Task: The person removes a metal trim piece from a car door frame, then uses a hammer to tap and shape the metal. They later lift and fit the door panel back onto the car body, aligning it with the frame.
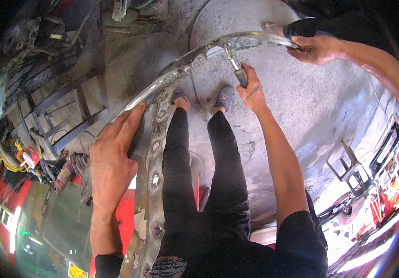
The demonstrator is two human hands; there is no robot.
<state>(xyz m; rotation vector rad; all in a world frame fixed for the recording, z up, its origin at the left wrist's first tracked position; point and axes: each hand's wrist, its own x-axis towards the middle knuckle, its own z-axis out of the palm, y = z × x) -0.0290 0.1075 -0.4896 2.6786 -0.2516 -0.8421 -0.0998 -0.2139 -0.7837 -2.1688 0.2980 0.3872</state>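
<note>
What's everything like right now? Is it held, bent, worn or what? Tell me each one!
Metal frame: curved, worn-looking, with holes
Tool: held, shiny end at the frame; touching is hard to tell
Right hand: closed around the tool
Left hand: laid on the frame; grip unclear
Co-worker's hand: holding the frame's far end
Shoes: worn
Floor: grey, blotchy

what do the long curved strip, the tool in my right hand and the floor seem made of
Long curved strip: probably steel, worn, patchy, with bright glints along edges. Tool: shiny, likely chromed metal with highlights; its dull dark handle could be rubber or plastic. Floor: likely concrete, matte grey and stained.
</note>
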